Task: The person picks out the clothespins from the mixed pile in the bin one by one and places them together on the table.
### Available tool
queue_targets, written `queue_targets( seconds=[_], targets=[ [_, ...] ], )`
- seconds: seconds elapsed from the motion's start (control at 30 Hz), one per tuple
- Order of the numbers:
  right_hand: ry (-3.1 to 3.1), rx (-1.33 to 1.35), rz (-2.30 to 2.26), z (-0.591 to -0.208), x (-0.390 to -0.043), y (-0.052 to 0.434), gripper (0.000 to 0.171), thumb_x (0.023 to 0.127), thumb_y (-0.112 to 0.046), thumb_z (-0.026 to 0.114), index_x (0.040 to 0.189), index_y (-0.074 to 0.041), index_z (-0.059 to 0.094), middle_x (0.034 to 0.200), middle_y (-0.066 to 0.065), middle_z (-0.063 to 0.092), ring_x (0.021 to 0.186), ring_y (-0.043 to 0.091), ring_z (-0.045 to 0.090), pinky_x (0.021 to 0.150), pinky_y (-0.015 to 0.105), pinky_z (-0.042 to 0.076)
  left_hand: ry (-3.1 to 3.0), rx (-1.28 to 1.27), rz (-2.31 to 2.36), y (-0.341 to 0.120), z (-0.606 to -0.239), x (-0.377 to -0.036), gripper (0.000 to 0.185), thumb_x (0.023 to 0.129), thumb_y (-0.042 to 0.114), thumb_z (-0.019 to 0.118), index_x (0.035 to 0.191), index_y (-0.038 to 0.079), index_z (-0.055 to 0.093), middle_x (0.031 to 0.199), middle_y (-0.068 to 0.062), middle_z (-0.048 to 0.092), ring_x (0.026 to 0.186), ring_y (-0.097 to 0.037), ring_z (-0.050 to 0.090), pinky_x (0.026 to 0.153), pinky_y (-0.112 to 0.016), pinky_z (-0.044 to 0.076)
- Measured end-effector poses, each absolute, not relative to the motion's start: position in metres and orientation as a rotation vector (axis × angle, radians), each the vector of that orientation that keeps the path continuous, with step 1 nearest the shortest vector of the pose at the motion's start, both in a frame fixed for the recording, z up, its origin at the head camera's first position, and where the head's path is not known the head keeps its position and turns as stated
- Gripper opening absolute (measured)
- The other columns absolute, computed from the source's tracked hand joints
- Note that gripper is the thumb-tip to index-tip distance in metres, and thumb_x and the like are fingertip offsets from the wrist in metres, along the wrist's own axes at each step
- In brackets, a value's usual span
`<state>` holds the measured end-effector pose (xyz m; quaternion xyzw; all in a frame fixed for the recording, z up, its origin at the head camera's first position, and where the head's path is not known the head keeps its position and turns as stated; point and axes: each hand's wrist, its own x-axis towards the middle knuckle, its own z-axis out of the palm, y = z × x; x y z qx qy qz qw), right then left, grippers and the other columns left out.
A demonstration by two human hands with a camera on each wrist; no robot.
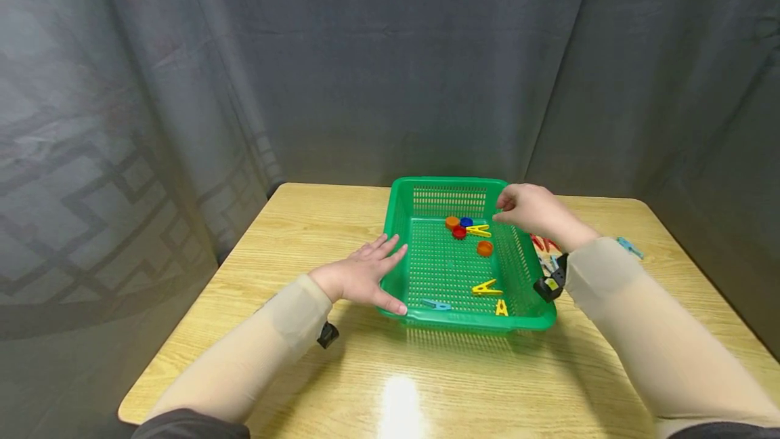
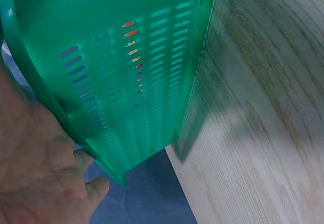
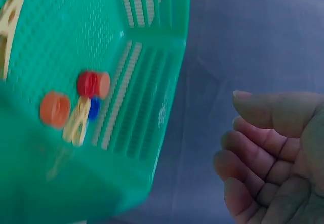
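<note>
A green plastic basket (image 1: 475,322) stands on the table. My left hand (image 1: 364,272), fingers spread, lies at its left rim; in the left wrist view the fingers of this left hand (image 2: 45,163) are beside that rim. Above the basket's right side hovers my right hand (image 1: 536,212), its fingers loosely bent. The right wrist view shows nothing held in this right hand (image 3: 276,153). Inside the basket are orange caps (image 1: 485,248), a red cap (image 1: 459,232), a blue cap (image 1: 466,221), yellow clothespins (image 1: 486,288) and a light blue clothespin (image 1: 436,305).
Right of the basket, partly hidden by my right arm, lie red pieces (image 1: 539,242) that look like clothespins. Farther right on the wooden table (image 1: 329,215) is a blue clothespin (image 1: 630,247). A grey curtain (image 1: 390,73) hangs behind and at the sides.
</note>
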<state>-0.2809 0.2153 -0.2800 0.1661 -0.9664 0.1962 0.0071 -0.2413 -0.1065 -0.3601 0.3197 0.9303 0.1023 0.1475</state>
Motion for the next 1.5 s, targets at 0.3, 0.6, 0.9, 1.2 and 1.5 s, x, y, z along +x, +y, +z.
queue_targets(
  seconds=[0.3, 0.6, 0.9, 1.2, 1.5],
  targets=[
    [-3.085, 0.704, 0.596, -0.303, -0.294, 0.177, 0.016, 0.086, -0.014, 0.071, 0.096, -0.003, 0.065, 0.094, 0.008, 0.066, 0.077, 0.023, 0.056, 0.073, 0.041, 0.050, 2.674, 0.932, 0.297, -0.107, -0.361, -0.241, 0.113, 0.076, 0.072, 0.062, 0.156, 0.019, 0.002, 0.160, 0.000, -0.013, 0.146, -0.023, -0.014, 0.116, -0.047, 0.002],
    [-3.336, 0.760, 0.490, -0.328, -0.304, 0.164, 0.013, 0.085, -0.013, 0.073, 0.085, -0.006, 0.061, 0.077, 0.002, 0.053, 0.062, 0.016, 0.044, 0.060, 0.030, 0.041, 2.673, 0.935, 0.298, -0.106, -0.360, -0.241, 0.113, 0.076, 0.072, 0.062, 0.156, 0.019, 0.002, 0.161, -0.001, -0.012, 0.146, -0.024, -0.013, 0.116, -0.048, 0.002],
    [-3.529, 0.697, 0.217, -0.351, -0.308, 0.164, 0.018, 0.081, -0.014, 0.078, 0.094, -0.006, 0.068, 0.088, 0.002, 0.064, 0.078, 0.019, 0.059, 0.070, 0.036, 0.051, 2.673, 0.940, 0.292, -0.106, -0.360, -0.241, 0.113, 0.076, 0.072, 0.062, 0.156, 0.019, 0.002, 0.161, 0.000, -0.012, 0.146, -0.023, -0.013, 0.116, -0.049, 0.003],
    [-3.667, 0.629, -0.358, -0.366, -0.313, 0.166, 0.024, 0.075, -0.017, 0.083, 0.086, -0.008, 0.064, 0.084, 0.004, 0.060, 0.078, 0.020, 0.053, 0.075, 0.039, 0.051, 2.677, 0.938, 0.290, -0.105, -0.360, -0.241, 0.114, 0.076, 0.072, 0.062, 0.156, 0.019, 0.002, 0.161, 0.000, -0.012, 0.146, -0.023, -0.013, 0.116, -0.048, 0.002],
    [-3.647, 0.705, -0.388, -0.371, -0.306, 0.163, 0.012, 0.081, -0.008, 0.074, 0.073, -0.007, 0.065, 0.076, 0.006, 0.058, 0.067, 0.020, 0.046, 0.057, 0.030, 0.042, 2.670, 0.929, 0.301, -0.106, -0.361, -0.241, 0.114, 0.075, 0.072, 0.062, 0.156, 0.019, 0.002, 0.161, 0.000, -0.012, 0.146, -0.023, -0.014, 0.116, -0.049, 0.003]
  ],
)
